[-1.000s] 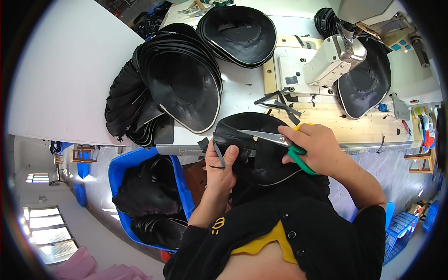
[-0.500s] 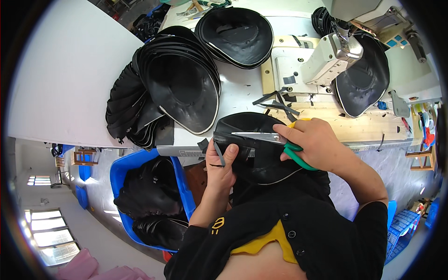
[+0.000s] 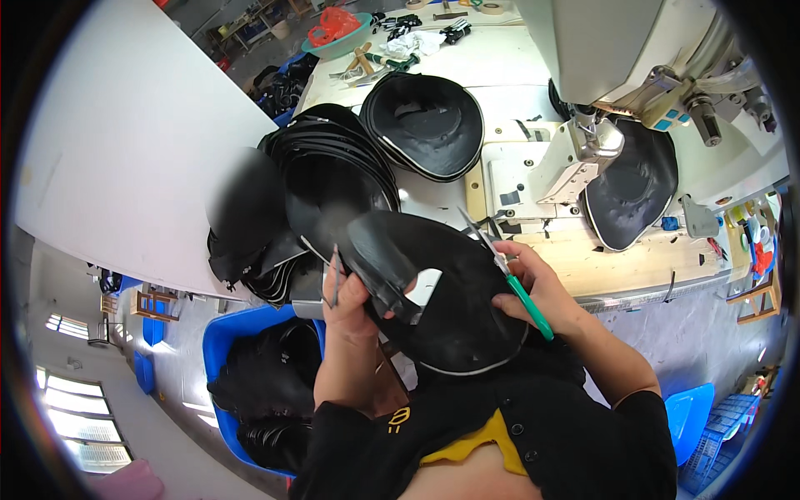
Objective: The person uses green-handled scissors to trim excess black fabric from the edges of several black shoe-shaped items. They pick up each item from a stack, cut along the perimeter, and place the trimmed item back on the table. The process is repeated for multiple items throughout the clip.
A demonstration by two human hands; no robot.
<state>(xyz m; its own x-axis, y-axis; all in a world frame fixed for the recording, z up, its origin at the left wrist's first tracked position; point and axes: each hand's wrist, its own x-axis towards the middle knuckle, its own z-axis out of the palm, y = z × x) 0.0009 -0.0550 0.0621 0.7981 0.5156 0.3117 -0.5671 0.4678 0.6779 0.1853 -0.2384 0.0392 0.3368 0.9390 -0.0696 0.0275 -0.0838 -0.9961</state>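
A curved black leather-like piece with a pale lower edge is held up in front of me. My left hand grips its left side, where a flap folds over, and a narrow dark strip hangs at these fingers. White shows through a gap in the piece. In my right hand, at the piece's right edge, are green-handled scissors. Their blades point away from me and slightly left, beside the piece. To the left beyond it stand stacked black pieces, partly blurred.
A sewing machine stands at the right, with another black piece beside it. A second black stack lies farther back. Below the table's left edge is a blue bin of black pieces. A green basin sits at the far end.
The scissors have swung from lying across the piece, pointing left, to pointing away at its right edge. The piece is tilted and its left flap is lifted. The view takes in more of the table's far end.
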